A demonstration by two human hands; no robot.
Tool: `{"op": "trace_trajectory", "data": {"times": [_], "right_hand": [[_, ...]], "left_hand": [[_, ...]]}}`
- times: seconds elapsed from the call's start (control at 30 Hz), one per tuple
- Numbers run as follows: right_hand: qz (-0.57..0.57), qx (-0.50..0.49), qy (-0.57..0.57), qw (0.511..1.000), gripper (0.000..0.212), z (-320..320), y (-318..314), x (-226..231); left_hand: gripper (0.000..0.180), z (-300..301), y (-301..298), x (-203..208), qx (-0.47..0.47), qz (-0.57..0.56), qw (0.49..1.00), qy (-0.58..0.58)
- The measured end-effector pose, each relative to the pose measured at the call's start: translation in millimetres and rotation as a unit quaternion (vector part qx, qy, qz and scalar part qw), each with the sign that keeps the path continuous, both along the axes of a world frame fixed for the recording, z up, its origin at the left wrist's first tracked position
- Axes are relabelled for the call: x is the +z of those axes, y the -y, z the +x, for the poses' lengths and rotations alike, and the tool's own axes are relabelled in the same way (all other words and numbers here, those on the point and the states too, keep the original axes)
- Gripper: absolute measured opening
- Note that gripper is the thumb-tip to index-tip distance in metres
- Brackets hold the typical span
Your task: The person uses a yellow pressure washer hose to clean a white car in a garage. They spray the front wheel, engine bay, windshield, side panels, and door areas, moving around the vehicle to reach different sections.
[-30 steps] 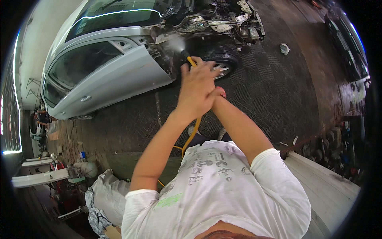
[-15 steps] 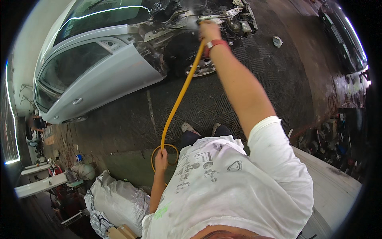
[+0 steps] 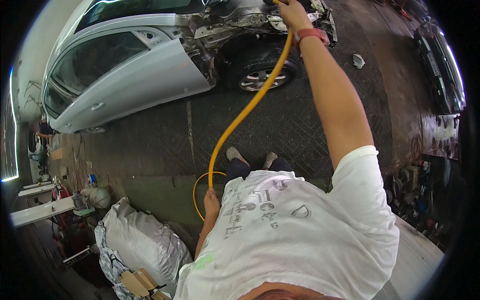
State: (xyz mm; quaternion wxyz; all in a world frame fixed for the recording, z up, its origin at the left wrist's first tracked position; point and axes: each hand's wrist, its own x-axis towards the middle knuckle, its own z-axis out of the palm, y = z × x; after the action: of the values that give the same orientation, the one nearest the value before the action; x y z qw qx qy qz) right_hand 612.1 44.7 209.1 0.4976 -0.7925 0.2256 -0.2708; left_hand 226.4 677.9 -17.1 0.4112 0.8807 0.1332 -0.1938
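A yellow hose (image 3: 250,106) runs in a long slack curve between my two hands. My right hand (image 3: 296,16), arm stretched far forward, is closed round its upper end over the opened front of a silver car (image 3: 132,95). Something dark sits at the hose end by those fingers, partly cut off by the top edge, and I cannot make out what it is. Low at my left side, my left hand (image 3: 212,203) grips the same hose, with a loop of it hanging behind. The car's front wheel (image 3: 260,80) shows below its bare, stripped metal parts.
Crumpled paper (image 3: 358,61) lies on the dark textured floor. A large plastic-wrapped bundle (image 3: 145,240) and an open cardboard box (image 3: 137,282) are at the lower left. On the far right stands a dark car (image 3: 435,70), with clutter below it.
The view has shifted, showing more of the front wheel. My right hand has moved up and to the right with the hose; my left hand still holds it low.
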Motion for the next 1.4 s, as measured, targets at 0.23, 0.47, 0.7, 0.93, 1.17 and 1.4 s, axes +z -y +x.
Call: {"op": "trace_trajectory", "data": {"times": [0.23,0.47,0.7,0.93,1.17,1.4], "right_hand": [[0.108,0.005,-0.042,0.993,0.035,-35,-149,-86],[0.351,0.024,-0.224,0.909,0.040,-86,-238,-168],[0.447,0.011,-0.185,0.875,0.041,-114,-225,-214],[0.589,0.036,-0.073,0.804,0.032,-109,-212,-153],[0.614,-0.044,-0.175,0.769,0.027,-110,-226,-233],[0.529,-0.070,-0.194,0.823,0.022,-121,-235,-282]], "left_hand": [[0.072,-54,-96,-33,0.182,0.044,0.980,-0.063],[0.074,-117,-138,-11,0.258,0.079,0.951,-0.148],[0.070,-127,-169,-38,0.234,0.109,0.958,-0.122],[0.062,-63,-141,-19,0.308,-0.030,0.940,-0.145],[0.065,-66,-169,-8,0.303,-0.071,0.946,-0.086],[0.065,-82,-165,7,0.279,-0.007,0.952,-0.123]]}}
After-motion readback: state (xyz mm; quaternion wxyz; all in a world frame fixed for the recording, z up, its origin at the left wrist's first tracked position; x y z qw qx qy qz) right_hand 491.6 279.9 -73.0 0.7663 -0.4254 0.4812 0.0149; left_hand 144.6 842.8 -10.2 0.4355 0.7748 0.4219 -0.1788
